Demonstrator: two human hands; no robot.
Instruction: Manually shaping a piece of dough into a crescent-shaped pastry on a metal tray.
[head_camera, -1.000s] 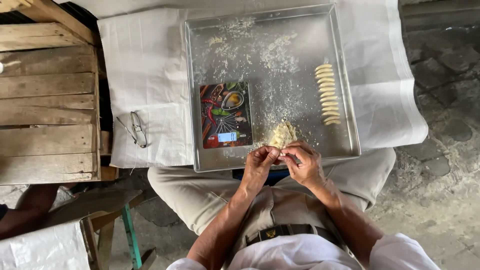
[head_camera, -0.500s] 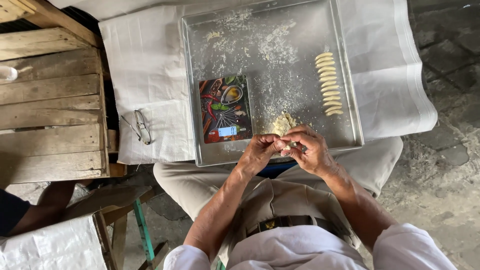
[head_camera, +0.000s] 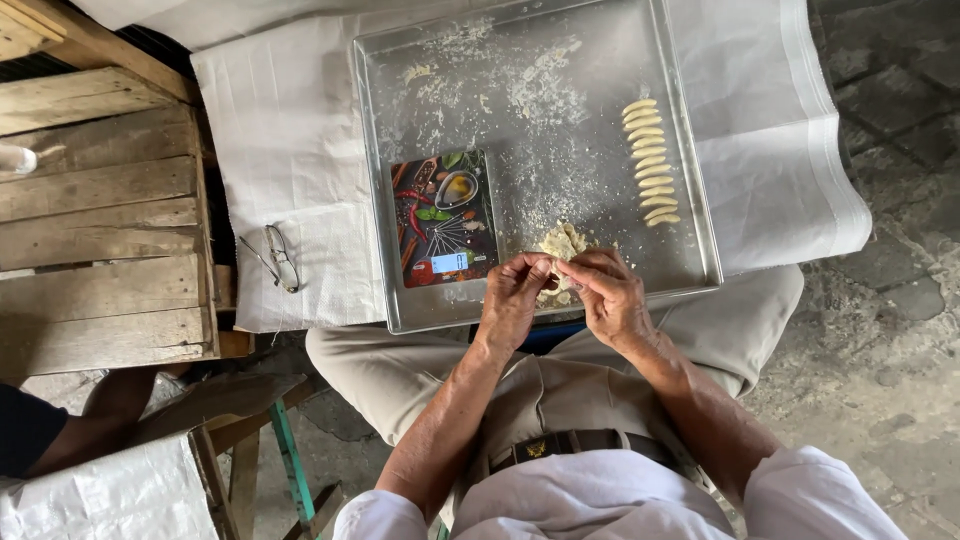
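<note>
Both hands (head_camera: 565, 290) pinch dough (head_camera: 560, 243); its long axis seems hidden.

Left hand (head_camera: 512, 300) and right hand (head_camera: 612, 297) together — fingertips touching, forearms angled inward

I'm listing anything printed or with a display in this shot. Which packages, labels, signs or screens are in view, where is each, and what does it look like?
Kitchen scale: flat rectangle on the left part of the metal tray, just up-left of the left hand; dark top printed with red, green and yellow spice pictures.
Its screen: small pale blue rectangle near the scale's front edge.
No packages or signs show.
</note>
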